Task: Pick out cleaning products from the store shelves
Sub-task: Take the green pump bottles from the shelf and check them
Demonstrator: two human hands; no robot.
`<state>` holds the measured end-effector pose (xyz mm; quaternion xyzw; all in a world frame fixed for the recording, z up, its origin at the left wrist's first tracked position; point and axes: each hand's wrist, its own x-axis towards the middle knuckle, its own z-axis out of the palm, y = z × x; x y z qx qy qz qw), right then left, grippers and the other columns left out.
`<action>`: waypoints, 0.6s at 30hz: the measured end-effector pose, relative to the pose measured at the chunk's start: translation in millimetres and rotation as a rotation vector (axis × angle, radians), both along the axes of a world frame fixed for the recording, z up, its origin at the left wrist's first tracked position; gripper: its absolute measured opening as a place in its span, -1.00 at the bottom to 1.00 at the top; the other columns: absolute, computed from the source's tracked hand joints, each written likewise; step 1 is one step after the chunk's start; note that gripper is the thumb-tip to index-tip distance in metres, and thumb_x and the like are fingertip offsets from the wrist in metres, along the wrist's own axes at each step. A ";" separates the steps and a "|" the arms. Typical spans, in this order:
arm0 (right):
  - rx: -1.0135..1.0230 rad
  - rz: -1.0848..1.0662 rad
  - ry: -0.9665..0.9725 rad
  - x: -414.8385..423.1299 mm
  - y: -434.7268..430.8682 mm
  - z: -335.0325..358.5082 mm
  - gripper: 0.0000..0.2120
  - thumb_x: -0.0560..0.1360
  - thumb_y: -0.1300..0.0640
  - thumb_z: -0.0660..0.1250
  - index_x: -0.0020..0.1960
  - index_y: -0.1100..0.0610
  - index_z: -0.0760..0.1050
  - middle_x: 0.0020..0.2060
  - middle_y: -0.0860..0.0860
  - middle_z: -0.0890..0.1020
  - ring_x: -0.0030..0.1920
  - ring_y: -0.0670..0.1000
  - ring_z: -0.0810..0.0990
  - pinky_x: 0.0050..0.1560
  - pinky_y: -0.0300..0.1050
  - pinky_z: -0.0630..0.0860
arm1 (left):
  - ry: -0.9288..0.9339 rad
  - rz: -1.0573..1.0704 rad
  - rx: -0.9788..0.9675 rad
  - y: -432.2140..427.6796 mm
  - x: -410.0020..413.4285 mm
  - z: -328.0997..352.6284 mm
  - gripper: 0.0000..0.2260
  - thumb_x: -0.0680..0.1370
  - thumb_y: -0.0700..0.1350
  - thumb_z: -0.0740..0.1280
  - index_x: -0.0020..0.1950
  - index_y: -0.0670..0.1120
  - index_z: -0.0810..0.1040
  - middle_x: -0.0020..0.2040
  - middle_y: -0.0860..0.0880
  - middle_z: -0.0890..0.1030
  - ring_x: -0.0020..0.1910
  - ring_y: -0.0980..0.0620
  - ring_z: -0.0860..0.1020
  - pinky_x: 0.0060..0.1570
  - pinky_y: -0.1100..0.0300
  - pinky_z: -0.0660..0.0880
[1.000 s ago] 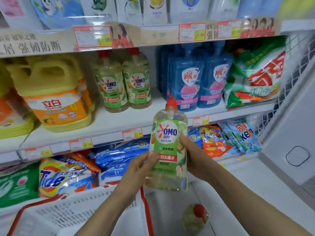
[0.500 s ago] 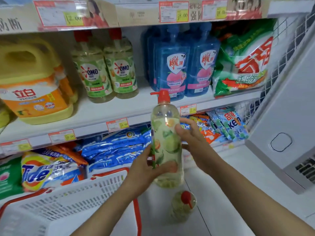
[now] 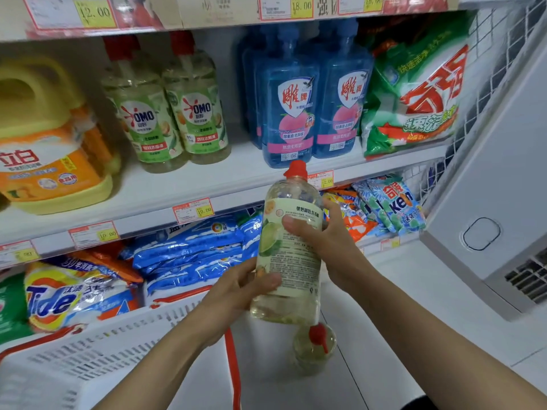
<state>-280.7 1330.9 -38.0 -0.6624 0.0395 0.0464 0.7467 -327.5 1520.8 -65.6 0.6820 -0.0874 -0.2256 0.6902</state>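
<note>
Store shelving fills the view, its white boards edged with red-and-yellow price tags (image 3: 192, 210). Just below the centre I hold the clear plastic detergent bottle with a red cap (image 3: 296, 261), nearly upright. Its back label faces me, with a lime picture and small print too blurred to read.

My left hand (image 3: 236, 288) grips the lower part from 8 o'clock, thumb curled over the label. My right hand (image 3: 328, 241) wraps the upper part from 3 o'clock, thumb pressed across the label. The other fingers of both hands are hidden behind the bottle.

At 6 o'clock, right under it, a second red-capped clear bottle (image 3: 315, 347) stands on the pale floor, seen from above and blurred. At 7 o'clock a white slotted plastic basket with a red handle (image 3: 103, 350) is cut off by the frame edge; I cannot tell what supports it.

On the middle shelf:
- At 10 o'clock, two green-labelled OMO bottles (image 3: 145, 119).
- At 12 o'clock, tall blue bottles with pink labels (image 3: 288, 113).
- At 9 o'clock, a yellow jug with an orange label (image 3: 44, 137), cut off at the left.
- At 2 o'clock, a green-and-white powder bag (image 3: 414, 93).

On the shelf below, blue plastic bags (image 3: 189, 250) lie behind my left hand. An orange Tide bag (image 3: 74, 294) sits at 8 o'clock. A white cabinet (image 3: 488, 202) stands at 3 o'clock.
</note>
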 end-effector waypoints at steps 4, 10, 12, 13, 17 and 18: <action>-0.095 0.108 -0.076 2.5 2.7 3.1 -0.37 0.32 -0.17 0.51 0.30 -0.05 0.39 0.07 0.00 0.67 -0.01 -0.04 0.71 -0.10 -0.12 0.65 | -0.220 0.239 0.383 -11.0 -6.5 9.2 -0.48 0.27 0.24 0.52 0.20 0.23 0.53 -0.07 0.18 0.70 -0.10 0.16 0.67 -0.08 0.28 0.57; 0.008 0.063 -0.046 2.1 -0.5 -17.2 -0.24 0.17 -0.01 0.63 0.28 0.11 0.42 0.02 0.08 0.70 -0.04 0.05 0.72 -0.11 -0.08 0.65 | -0.427 0.292 0.612 0.1 -10.4 28.5 -0.59 0.30 0.39 0.31 0.13 0.38 0.49 -0.10 0.29 0.66 -0.12 0.34 0.61 -0.01 0.25 0.58; -0.002 0.106 -0.074 4.6 -5.1 -18.0 -0.16 0.10 -0.04 0.59 0.31 0.07 0.37 -0.04 0.02 0.72 -0.05 0.04 0.72 -0.13 -0.10 0.64 | -0.480 0.359 0.484 15.2 -0.5 44.7 -0.68 0.38 0.34 0.22 0.06 0.33 0.56 -0.05 0.28 0.67 -0.05 0.32 0.61 0.04 0.16 0.59; -0.030 0.142 -0.095 4.8 -6.8 -19.1 -0.15 0.09 -0.04 0.58 0.31 0.04 0.35 -0.04 0.00 0.72 -0.03 0.03 0.71 -0.10 -0.07 0.64 | -0.520 0.418 0.432 23.6 6.2 54.5 -0.67 0.42 0.31 0.21 0.09 0.28 0.58 0.00 0.26 0.67 0.00 0.28 0.61 0.07 0.12 0.58; -0.127 0.333 -0.213 0.1 -8.0 -24.2 -0.24 0.19 0.08 0.59 0.31 -0.05 0.34 0.08 0.05 0.68 0.11 0.13 0.65 0.10 0.13 0.61 | -0.617 0.391 0.323 44.9 31.7 97.4 -0.61 0.50 0.27 0.22 0.24 0.16 0.56 0.05 0.16 0.65 0.03 0.15 0.62 -0.01 0.24 0.57; -0.137 0.368 -0.232 -0.8 -6.9 -25.4 -0.24 0.20 0.11 0.58 0.32 -0.06 0.34 0.10 0.07 0.66 0.14 0.16 0.64 0.14 0.17 0.60 | -0.596 0.313 0.349 44.6 36.9 106.6 -0.59 0.48 0.29 0.20 0.23 0.17 0.56 0.00 0.14 0.66 -0.05 0.14 0.64 -0.09 0.26 0.57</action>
